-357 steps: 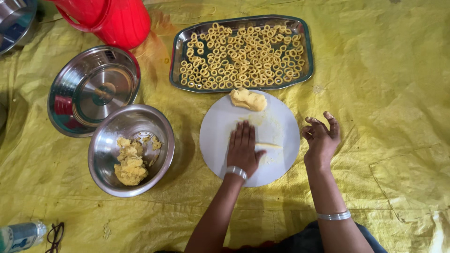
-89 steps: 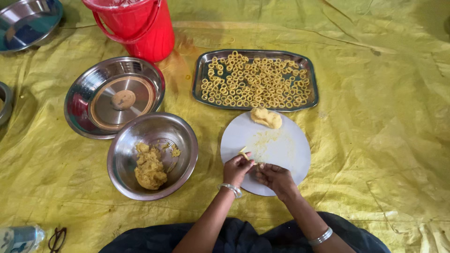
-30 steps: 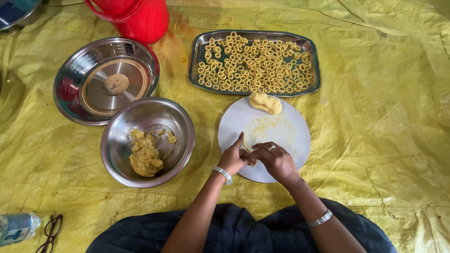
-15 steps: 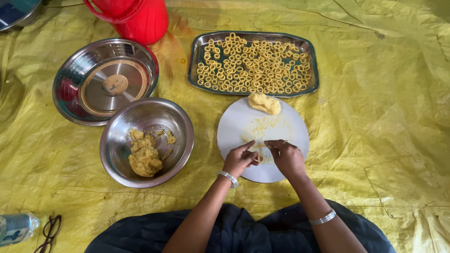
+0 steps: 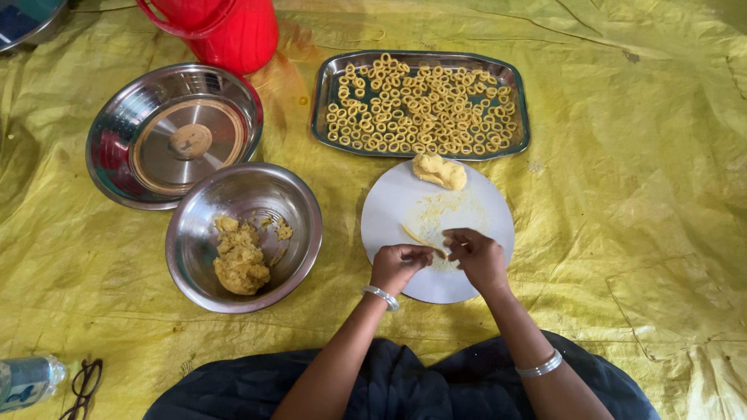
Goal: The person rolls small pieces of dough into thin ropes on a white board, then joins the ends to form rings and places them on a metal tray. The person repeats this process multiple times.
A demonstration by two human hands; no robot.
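Note:
A thin rolled strip of yellow dough [image 5: 416, 238] lies across the round white board [image 5: 389, 210]. My left hand [image 5: 397, 265] and my right hand [image 5: 476, 257] meet over the board's near part, both pinching the near end of that strip with their fingertips. A lump of yellow dough [image 5: 440, 170] sits at the board's far edge. Beyond it a rectangular steel tray [image 5: 319, 109] holds several small dough rings [image 5: 420, 109]. Left of the board a steel bowl [image 5: 299, 204] contains more dough [image 5: 238, 260].
A steel plate with a lid [image 5: 173, 132] lies far left, a red bucket [image 5: 226, 29] behind it. Another steel vessel [image 5: 23, 19] shows at the top left corner. A water bottle [image 5: 27, 379] and spectacles [image 5: 82, 385] lie at the bottom left. A yellow sheet [image 5: 638, 194] covers the floor.
My hands went from rolling dough flat on the board to holding a thin strip between the fingertips. In the last half second they shifted slightly and the strip now trails onto the board.

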